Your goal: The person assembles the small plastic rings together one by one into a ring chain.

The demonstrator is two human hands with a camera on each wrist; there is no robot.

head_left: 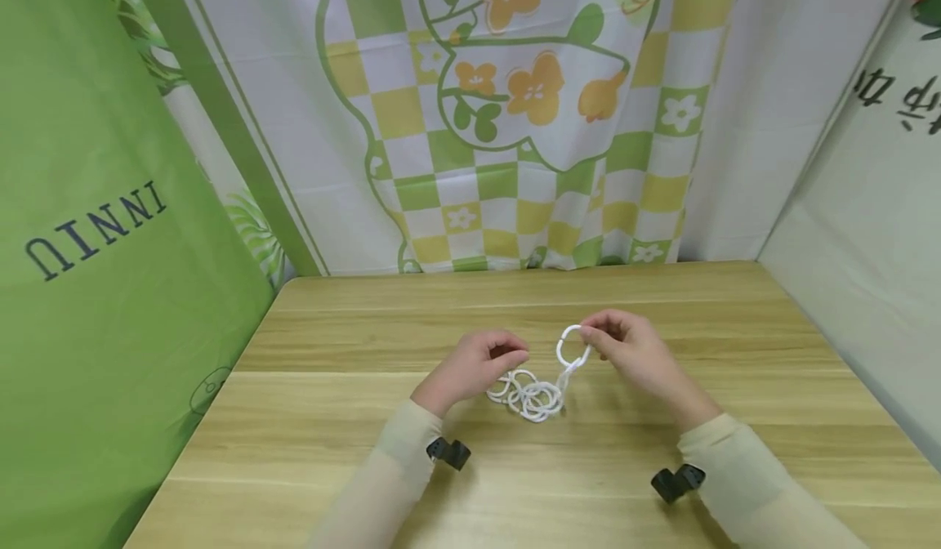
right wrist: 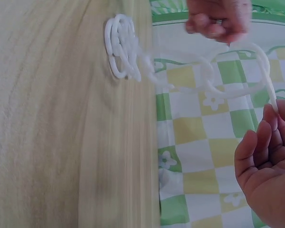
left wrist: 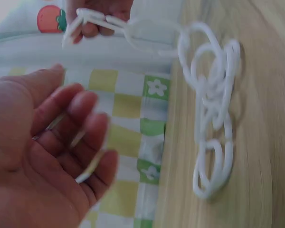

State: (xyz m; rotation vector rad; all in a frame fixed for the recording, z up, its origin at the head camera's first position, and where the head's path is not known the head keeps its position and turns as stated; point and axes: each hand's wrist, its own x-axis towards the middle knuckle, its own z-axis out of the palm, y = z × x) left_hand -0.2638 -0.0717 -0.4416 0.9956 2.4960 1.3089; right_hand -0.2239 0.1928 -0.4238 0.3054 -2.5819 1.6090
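Note:
A chain of white plastic rings (head_left: pixel 539 402) lies bunched on the table, with one end lifted toward the right. My right hand (head_left: pixel 634 351) pinches the raised end ring (head_left: pixel 564 360) between thumb and fingertips, and the linked rings hang down from it to the pile. My left hand (head_left: pixel 474 363) hovers above the left side of the pile. In the left wrist view the left hand (left wrist: pixel 52 142) has loosely bent fingers and holds nothing. The right wrist view shows the right hand (right wrist: pixel 270 166) gripping the edge of the ring.
The wooden table (head_left: pixel 331 443) has its far edge against a checked, flowered curtain (head_left: pixel 470 173). A green cloth (head_left: pixel 95 328) hangs at the left and a white one (head_left: pixel 867 230) at the right. Black wrist cameras (head_left: pixel 450 453) sit on both sleeves.

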